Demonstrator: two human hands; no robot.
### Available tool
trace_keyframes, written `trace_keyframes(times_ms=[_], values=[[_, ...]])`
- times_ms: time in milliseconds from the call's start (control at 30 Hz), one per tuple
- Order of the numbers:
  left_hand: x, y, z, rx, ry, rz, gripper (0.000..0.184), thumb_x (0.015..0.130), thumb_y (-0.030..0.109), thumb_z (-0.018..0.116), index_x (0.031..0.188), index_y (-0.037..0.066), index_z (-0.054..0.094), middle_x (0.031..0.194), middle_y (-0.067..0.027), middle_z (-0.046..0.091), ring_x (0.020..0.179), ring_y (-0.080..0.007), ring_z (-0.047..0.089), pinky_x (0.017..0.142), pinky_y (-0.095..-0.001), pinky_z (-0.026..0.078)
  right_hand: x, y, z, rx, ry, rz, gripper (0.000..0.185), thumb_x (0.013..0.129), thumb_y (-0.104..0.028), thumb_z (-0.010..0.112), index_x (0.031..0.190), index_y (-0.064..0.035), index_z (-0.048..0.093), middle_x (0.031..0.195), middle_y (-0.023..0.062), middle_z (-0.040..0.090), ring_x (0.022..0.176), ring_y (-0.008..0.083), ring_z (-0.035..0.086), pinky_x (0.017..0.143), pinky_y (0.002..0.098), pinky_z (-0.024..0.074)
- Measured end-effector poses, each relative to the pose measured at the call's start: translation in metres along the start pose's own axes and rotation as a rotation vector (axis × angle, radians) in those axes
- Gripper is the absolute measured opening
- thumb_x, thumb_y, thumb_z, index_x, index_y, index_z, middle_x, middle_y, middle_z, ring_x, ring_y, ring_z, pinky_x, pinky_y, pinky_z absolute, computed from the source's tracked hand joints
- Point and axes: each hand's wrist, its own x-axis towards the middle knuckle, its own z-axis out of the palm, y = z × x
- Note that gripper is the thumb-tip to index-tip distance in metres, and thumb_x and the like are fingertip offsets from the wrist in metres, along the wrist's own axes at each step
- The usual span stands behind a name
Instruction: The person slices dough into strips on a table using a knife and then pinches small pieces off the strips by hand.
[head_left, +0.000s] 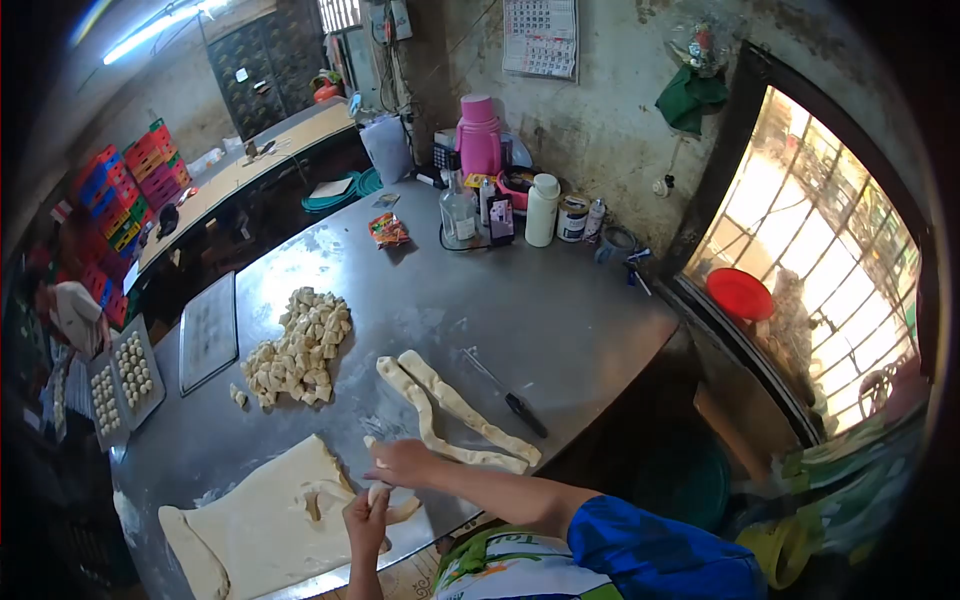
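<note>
Both hands are closed around a short strip of dough [404, 511] near the front edge of the steel table. My right hand [402, 463] grips it from above, with a bit of dough poking out past the fingers. Just below, my left hand [367, 516] pinches the same strip. To the left lies a wide sheet of dough [265, 520] with a torn hole, its far-left edge folded over. Two long dough ropes [465, 410] stretch out to the right of my hands. Beyond them sits a heap of cut dough pieces [300, 350].
A knife with a black handle [525, 414] lies right of the ropes. Trays of dough balls [133, 370] and a flat empty tray [208, 333] are at the left. Bottles, a phone and a pink flask [479, 140] line the back. A person [75, 315] is at far left.
</note>
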Motion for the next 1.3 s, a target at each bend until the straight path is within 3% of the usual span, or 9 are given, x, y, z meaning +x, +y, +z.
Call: trace_keyframes(times_ms=[200, 333, 433, 533, 600, 833, 933, 1100, 1300], values=[[0.015, -0.035, -0.024, 0.016, 0.054, 0.121, 0.01, 0.089, 0.006, 0.057, 0.084, 0.0, 0.062, 0.067, -0.007, 0.062, 0.057, -0.017, 0.053, 0.053, -0.0317, 0.042, -0.012, -0.047, 0.017, 0.355, 0.259, -0.276, 0.032, 0.087, -0.04, 0.065, 0.099, -0.011, 0.063, 0.08, 0.0102, 0.066, 0.069, 0.0373, 0.062, 0.062, 0.0481, 0.0458], [-0.001, -0.011, -0.034, 0.385, -0.201, 0.362, 0.008, 0.089, 0.008, 0.058, 0.085, 0.005, 0.064, 0.072, -0.0055, 0.064, 0.061, -0.0207, 0.056, 0.057, -0.0371, 0.045, -0.006, -0.003, 0.022, -0.562, 0.015, -0.24, 0.038, 0.088, -0.041, 0.066, 0.111, -0.011, 0.062, 0.093, 0.0084, 0.068, 0.07, 0.0362, 0.062, 0.067, 0.0455, 0.0477], [-0.011, 0.029, -0.044, -0.035, -0.167, 0.339, 0.008, 0.087, 0.007, 0.061, 0.094, 0.003, 0.064, 0.08, -0.0068, 0.069, 0.066, -0.0228, 0.061, 0.062, -0.0365, 0.047, 0.005, 0.011, 0.024, -0.333, -0.144, 0.131, 0.039, 0.089, -0.039, 0.066, 0.117, -0.0118, 0.061, 0.091, 0.007, 0.068, 0.068, 0.0325, 0.062, 0.063, 0.041, 0.0476], [0.024, -0.029, -0.048, -0.031, 0.006, 0.232, 0.021, 0.085, 0.005, 0.064, 0.106, 0.002, 0.064, 0.085, -0.0073, 0.068, 0.069, -0.0212, 0.061, 0.068, -0.0324, 0.049, 0.009, -0.013, 0.022, -0.157, 0.076, -0.113, 0.035, 0.089, -0.037, 0.066, 0.112, -0.0105, 0.062, 0.086, 0.0082, 0.068, 0.067, 0.0309, 0.062, 0.061, 0.039, 0.047], [0.046, -0.039, -0.048, 0.509, 0.422, 0.855, 0.031, 0.084, 0.004, 0.066, 0.115, 0.003, 0.063, 0.087, -0.0078, 0.067, 0.07, -0.0198, 0.06, 0.067, -0.0317, 0.048, 0.009, -0.036, 0.016, 0.046, 0.277, -0.352, 0.033, 0.089, -0.036, 0.066, 0.107, -0.0092, 0.063, 0.082, 0.0093, 0.067, 0.065, 0.0293, 0.061, 0.06, 0.0369, 0.0465], [0.035, -0.053, -0.02, -0.132, 0.093, -0.063, 0.037, 0.084, 0.002, 0.062, 0.121, 0.003, 0.065, 0.1, -0.011, 0.073, 0.076, -0.0306, 0.065, 0.074, -0.0354, 0.052, -0.005, -0.073, -0.033, 0.287, 0.163, -0.378, 0.025, 0.088, -0.033, 0.067, 0.093, -0.0084, 0.065, 0.081, 0.0126, 0.066, 0.065, 0.0294, 0.061, 0.059, 0.0365, 0.0469], [0.021, -0.04, 0.017, 0.273, 0.029, 0.019, 0.039, 0.086, 0.004, 0.061, 0.125, 0.003, 0.065, 0.095, -0.0117, 0.073, 0.076, -0.0331, 0.064, 0.075, -0.0359, 0.052, -0.013, -0.031, -0.008, -0.051, 0.358, -0.34, 0.024, 0.087, -0.032, 0.068, 0.088, -0.0082, 0.065, 0.079, 0.0135, 0.066, 0.065, 0.0295, 0.061, 0.059, 0.0361, 0.047], [-0.021, 0.035, 0.02, -0.044, -0.007, 0.58, 0.032, 0.087, 0.006, 0.06, 0.117, 0.002, 0.068, 0.088, -0.0116, 0.072, 0.073, -0.0326, 0.063, 0.07, -0.0396, 0.05, -0.007, 0.051, 0.004, -0.248, -0.044, -0.056, 0.025, 0.086, -0.033, 0.069, 0.089, -0.008, 0.066, 0.078, 0.0126, 0.066, 0.065, 0.0296, 0.061, 0.058, 0.0367, 0.047], [0.036, -0.07, 0.0, 0.229, 0.474, 0.535, 0.026, 0.089, 0.006, 0.057, 0.112, 0.002, 0.071, 0.085, -0.0091, 0.072, 0.07, -0.0304, 0.061, 0.07, -0.0387, 0.049, -0.011, -0.038, -0.02, 0.036, 0.196, -0.569, 0.024, 0.086, -0.031, 0.068, 0.091, -0.0081, 0.066, 0.079, 0.0126, 0.067, 0.065, 0.0296, 0.061, 0.06, 0.0383, 0.0477]])
